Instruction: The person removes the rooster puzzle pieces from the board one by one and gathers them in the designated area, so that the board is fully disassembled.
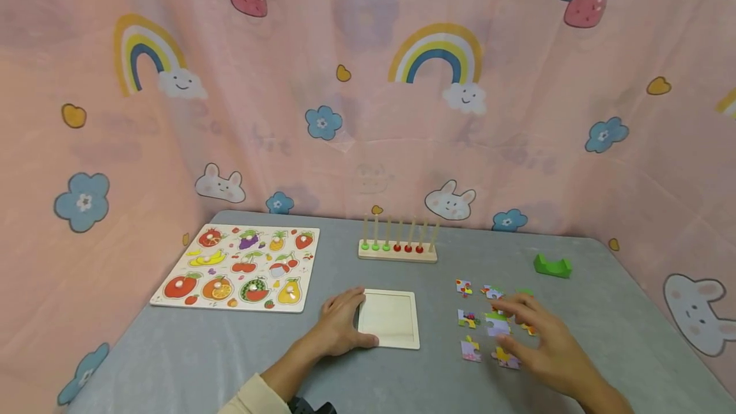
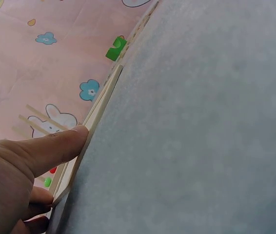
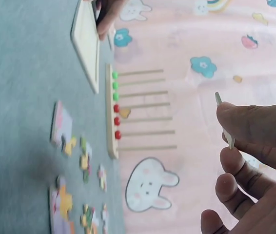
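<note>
A square, shallow wooden puzzle tray (image 1: 389,319) lies on the table before me. My left hand (image 1: 340,328) holds it at its left side, thumb on the near edge and fingers along the left edge. In the left wrist view the thumb (image 2: 60,148) rests against the tray's rim. To the right, my right hand (image 1: 543,340) pinches a jigsaw piece (image 1: 497,324) between thumb and fingers, above the table. The right wrist view shows that piece (image 3: 229,140) edge-on. Several loose jigsaw pieces (image 1: 470,349) lie beneath and beside the hand; some are partly hidden by it.
A fruit peg board (image 1: 227,302) lies at the left. Behind the tray stands a wooden rack (image 1: 397,255) with upright pegs and green and red beads. A green block (image 1: 552,266) sits at the back right. A patterned pink curtain (image 1: 368,145) encloses the table.
</note>
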`<state>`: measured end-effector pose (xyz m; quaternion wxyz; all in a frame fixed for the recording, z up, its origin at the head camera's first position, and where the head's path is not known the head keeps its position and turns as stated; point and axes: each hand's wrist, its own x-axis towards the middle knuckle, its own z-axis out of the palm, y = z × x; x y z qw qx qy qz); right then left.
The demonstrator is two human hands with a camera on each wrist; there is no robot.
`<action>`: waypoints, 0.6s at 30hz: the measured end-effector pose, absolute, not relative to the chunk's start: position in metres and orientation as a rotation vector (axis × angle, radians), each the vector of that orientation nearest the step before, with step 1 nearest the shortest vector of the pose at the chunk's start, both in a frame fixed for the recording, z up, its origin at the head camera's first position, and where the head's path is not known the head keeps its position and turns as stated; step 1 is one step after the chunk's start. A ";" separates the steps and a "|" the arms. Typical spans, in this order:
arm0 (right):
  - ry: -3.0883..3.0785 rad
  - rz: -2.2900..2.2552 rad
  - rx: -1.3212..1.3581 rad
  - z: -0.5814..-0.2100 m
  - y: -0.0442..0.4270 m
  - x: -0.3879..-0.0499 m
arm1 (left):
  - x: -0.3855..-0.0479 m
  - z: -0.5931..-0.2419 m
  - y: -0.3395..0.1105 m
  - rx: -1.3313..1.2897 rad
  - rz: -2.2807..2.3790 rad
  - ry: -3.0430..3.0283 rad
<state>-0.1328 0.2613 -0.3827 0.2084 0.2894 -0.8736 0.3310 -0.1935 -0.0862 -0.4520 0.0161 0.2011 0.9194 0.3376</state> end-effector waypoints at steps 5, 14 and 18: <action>-2.476 0.909 0.727 -0.393 0.279 -0.131 | -0.194 -0.452 -0.086 0.614 1.048 2.857; -2.518 0.897 0.671 -0.403 0.299 -0.128 | -0.193 -0.452 -0.086 0.621 1.053 2.853; -2.580 0.849 0.612 -0.407 0.307 -0.126 | -0.194 -0.451 -0.086 0.629 1.047 2.853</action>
